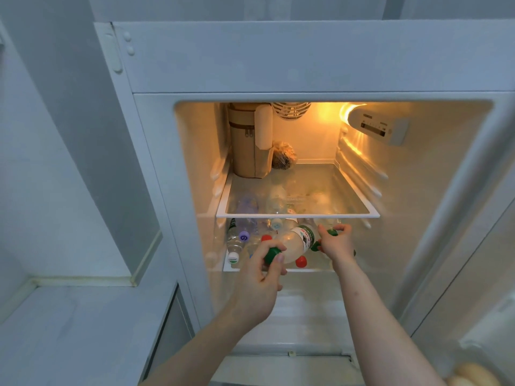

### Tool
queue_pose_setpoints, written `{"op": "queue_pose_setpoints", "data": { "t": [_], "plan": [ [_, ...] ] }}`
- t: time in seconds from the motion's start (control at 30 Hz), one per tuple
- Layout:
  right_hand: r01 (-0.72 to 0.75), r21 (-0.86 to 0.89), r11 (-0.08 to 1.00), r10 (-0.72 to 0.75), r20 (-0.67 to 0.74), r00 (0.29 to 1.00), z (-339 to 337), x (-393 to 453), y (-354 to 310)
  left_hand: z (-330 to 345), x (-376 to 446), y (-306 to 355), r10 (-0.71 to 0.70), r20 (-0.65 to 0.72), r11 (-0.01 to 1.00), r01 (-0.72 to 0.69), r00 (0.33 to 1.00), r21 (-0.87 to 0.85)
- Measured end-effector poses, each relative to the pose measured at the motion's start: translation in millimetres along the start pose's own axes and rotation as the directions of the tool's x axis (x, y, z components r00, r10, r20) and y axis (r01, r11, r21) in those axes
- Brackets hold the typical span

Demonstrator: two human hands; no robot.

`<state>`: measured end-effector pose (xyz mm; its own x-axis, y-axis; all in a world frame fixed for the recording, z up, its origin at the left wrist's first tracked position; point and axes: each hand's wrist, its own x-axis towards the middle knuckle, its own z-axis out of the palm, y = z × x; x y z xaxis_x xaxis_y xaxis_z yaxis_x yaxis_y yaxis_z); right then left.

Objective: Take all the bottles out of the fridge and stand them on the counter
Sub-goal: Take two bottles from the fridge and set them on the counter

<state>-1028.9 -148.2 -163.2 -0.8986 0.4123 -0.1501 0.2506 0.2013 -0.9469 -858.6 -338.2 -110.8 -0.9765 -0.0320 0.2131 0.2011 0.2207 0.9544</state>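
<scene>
The fridge (306, 59) stands open with its light on. Several plastic bottles lie on their sides on the second shelf (312, 270), caps facing out. My left hand (262, 277) is shut on the green-capped neck of a milky-white bottle (295, 243) that lies at a slant. My right hand (335, 245) is closed on another green-capped bottle (331, 233) at the shelf's right, mostly hidden by my fingers. A clear bottle with a white cap (233, 257) and one with a purple cap (244, 237) lie at the left. A red cap (301, 261) shows under the white bottle.
The glass top shelf (298, 214) carries a tall beige zipped bag (248, 146) and a dark wrapped bundle (283, 156). The control panel (376, 125) is at the upper right. A grey counter (78, 330) lies to the lower left. The fridge door (485, 316) is at the right.
</scene>
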Motion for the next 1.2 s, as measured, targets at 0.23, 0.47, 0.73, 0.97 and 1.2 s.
{"op": "queue_pose_setpoints", "data": {
  "t": [0.23,0.47,0.73,0.97,1.2],
  "plan": [
    [0.108,0.162,0.981,-0.091,-0.110,0.990,-2,-32,1,-14,-10,8,-0.010,-0.015,1.000,0.010,1.000,-0.004],
    [0.251,0.303,0.919,-0.188,-0.223,0.957,-31,-82,-2,-24,-22,20,-0.007,-0.040,1.000,0.007,0.999,0.003],
    [0.413,0.245,0.877,-0.375,-0.189,0.908,-76,-138,-20,-40,-49,23,-0.014,-0.067,0.998,0.019,0.998,0.066],
    [0.464,0.054,0.884,-0.466,0.159,0.870,-86,-189,-39,-69,-85,22,-0.110,-0.086,0.983,0.121,0.990,0.137],
    [0.515,-0.146,0.845,-0.343,0.591,0.730,-42,-250,-39,-119,-157,10,-0.258,-0.211,0.947,0.290,0.943,0.138]
  ]
}}
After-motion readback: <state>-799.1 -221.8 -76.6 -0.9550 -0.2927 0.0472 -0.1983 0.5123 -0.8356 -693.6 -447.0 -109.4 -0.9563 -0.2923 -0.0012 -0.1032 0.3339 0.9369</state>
